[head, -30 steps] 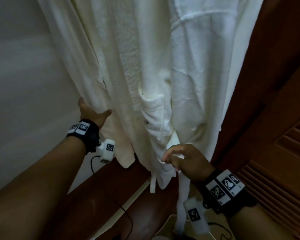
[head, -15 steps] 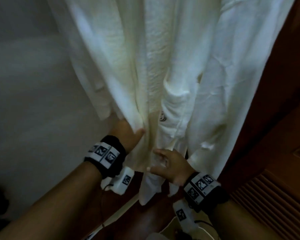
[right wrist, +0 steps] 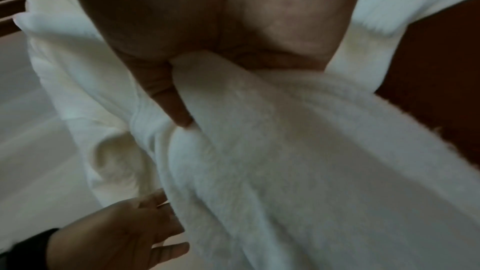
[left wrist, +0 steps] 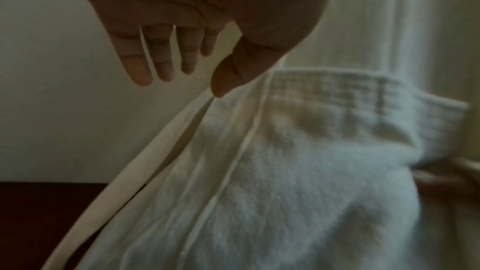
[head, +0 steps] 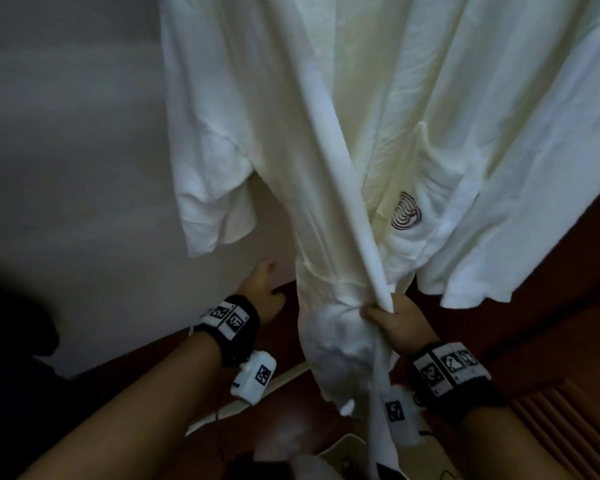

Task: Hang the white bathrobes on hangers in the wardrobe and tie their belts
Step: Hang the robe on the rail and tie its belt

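Between the hands hangs the bathrobe point(head: 333, 188), right hand point(head: 397, 322) gripping its bunched front, left hand point(head: 262, 292) slack alongside.

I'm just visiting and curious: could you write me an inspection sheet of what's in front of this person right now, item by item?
Surface: dark wooden wardrobe floor below the hanging cloth.
Job's things: white bathrobe hanging, a dark spiral logo on its front; the hanger is out of view. A long white strip, probably the belt, runs down into the right hand.
Clutter: a pale object at the bottom edge, too dim to identify.
Grippers: right hand grips bunched robe cloth and the strip; left hand is open, fingers straight, beside the robe's edge.
Cables: thin dark wires near the wrist cameras.
Surroundings: pale wall on the left, slatted wooden door on the right.
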